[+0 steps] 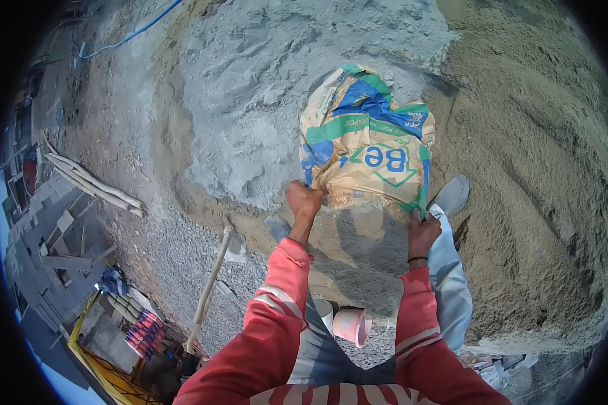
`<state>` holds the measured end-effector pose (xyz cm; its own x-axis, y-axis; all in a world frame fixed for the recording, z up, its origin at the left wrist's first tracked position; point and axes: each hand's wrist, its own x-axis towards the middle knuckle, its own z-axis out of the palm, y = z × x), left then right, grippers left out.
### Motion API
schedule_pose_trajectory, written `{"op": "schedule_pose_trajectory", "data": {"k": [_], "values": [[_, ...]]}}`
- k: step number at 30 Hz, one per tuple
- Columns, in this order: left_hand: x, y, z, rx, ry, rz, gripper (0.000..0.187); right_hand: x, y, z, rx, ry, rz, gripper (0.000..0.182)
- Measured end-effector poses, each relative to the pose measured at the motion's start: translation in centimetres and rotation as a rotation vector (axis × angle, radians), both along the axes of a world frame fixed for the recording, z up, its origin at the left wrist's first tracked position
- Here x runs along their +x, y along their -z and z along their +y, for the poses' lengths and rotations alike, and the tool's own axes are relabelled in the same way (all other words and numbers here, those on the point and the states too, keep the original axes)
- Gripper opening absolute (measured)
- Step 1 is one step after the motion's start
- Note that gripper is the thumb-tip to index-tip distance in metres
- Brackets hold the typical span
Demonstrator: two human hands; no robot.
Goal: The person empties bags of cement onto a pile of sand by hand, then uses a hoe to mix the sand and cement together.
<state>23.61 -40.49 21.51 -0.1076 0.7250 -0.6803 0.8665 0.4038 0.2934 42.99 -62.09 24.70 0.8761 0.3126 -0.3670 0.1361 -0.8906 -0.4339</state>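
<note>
Head view: cement sack upended lengthwise, mouth away from gripping left hand, right hand.

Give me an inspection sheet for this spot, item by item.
Surface: bare ground with a grey cement heap and a sand pile.
Job's things: printed cement bag, upended over the heap.
Clutter: shovel standing in gravel; pink bucket between the legs.
Grippers: left hand and right hand each grip the bag's lower edge.
Cables: blue hose at top left.
Surroundings: planks and stacked blocks at left.
</note>
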Motion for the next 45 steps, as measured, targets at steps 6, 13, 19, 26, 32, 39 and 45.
{"op": "schedule_pose_trajectory", "data": {"k": [6, 13, 19, 26, 32, 39, 45], "values": [[4.3, -1.4, 4.8, 0.199, -0.022, -0.236, 0.050, 5.3, -2.0, 6.5, 0.131, 0.051, -0.216, 0.038], [6.4, -1.6, 6.5, 0.191, 0.140, -0.095, 0.054, 7.6, 1.0, 8.6, -0.071, -0.082, -0.312, 0.045], [12.4, 0.5, 11.1, 0.264, 0.238, -0.026, 0.045, 15.2, 4.6, 14.4, -0.141, -0.216, -0.302, 0.036], [17.1, 2.8, 13.7, 0.333, 0.356, 0.096, 0.049, 21.6, 11.5, 16.9, -0.135, -0.338, -0.231, 0.029], [21.8, 11.4, 19.3, 0.327, 0.546, 0.155, 0.066, 26.5, 21.0, 19.6, -0.276, -0.383, 0.013, 0.052], [20.4, 17.1, 19.3, 0.253, 0.461, 0.043, 0.053, 26.7, 23.9, 15.3, -0.024, -0.483, 0.197, 0.042], [15.0, 10.3, 12.4, 0.449, 0.324, -0.357, 0.033, 19.3, 15.3, 9.5, 0.096, -0.291, -0.084, 0.026]]}}
